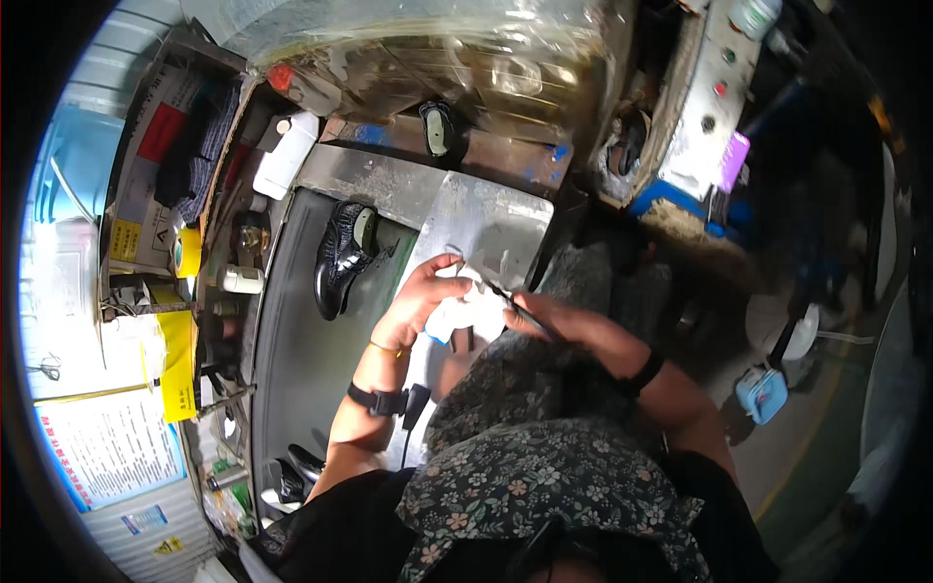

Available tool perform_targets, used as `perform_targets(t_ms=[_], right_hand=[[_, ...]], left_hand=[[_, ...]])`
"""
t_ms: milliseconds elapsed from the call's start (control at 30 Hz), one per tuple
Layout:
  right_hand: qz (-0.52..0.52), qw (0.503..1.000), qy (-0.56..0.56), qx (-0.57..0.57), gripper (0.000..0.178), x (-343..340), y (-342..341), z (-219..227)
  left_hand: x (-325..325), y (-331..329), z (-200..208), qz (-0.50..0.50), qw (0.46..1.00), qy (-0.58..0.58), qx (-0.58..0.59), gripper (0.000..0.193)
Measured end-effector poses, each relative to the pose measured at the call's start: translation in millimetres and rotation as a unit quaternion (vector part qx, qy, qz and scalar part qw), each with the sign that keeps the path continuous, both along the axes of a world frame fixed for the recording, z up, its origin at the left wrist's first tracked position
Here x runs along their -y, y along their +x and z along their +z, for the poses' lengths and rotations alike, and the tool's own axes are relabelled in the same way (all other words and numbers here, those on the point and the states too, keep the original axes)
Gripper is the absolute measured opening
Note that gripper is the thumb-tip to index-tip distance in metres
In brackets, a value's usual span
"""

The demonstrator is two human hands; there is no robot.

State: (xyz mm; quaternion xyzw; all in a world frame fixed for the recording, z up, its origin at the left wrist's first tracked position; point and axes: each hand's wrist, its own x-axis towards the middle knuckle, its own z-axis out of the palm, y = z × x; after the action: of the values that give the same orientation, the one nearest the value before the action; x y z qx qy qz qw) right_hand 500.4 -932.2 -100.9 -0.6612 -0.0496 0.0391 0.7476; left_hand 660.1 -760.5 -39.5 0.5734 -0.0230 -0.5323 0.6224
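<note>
Above the end of a metal bench (486,209), my two hands meet in front of my floral apron. My left hand (425,299) is closed on a crumpled white cloth or paper (465,313). A thin dark stick-like tool (525,316) slants across the white piece, and my right hand (549,319) is closed around it. The tool's exact kind cannot be made out. Left of my hands, a shiny black shoe (340,262) with a textured upper lies on a dark conveyor belt (296,389).
Another black shoe (437,131) stands on a ledge at the back. More dark shoes (294,473) are at the lower left. Shelving on the left holds a white jug (288,155) and yellow tape (187,253). A control panel (709,97) is at the upper right.
</note>
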Motion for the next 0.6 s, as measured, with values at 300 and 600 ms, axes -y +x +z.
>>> perform_targets(t_ms=[300, 600], right_hand=[[0.011, 0.993, -0.029, -0.117, 0.06, -57, -11, 9], [-0.063, 0.974, -0.109, -0.186, 0.065, -74, -24, -13]], left_hand=[[-54, -16, -20, -0.008, 0.996, -0.088, -0.003, 0.025], [-71, -6, -25, -0.028, 0.996, -0.089, 0.002, 0.022]])
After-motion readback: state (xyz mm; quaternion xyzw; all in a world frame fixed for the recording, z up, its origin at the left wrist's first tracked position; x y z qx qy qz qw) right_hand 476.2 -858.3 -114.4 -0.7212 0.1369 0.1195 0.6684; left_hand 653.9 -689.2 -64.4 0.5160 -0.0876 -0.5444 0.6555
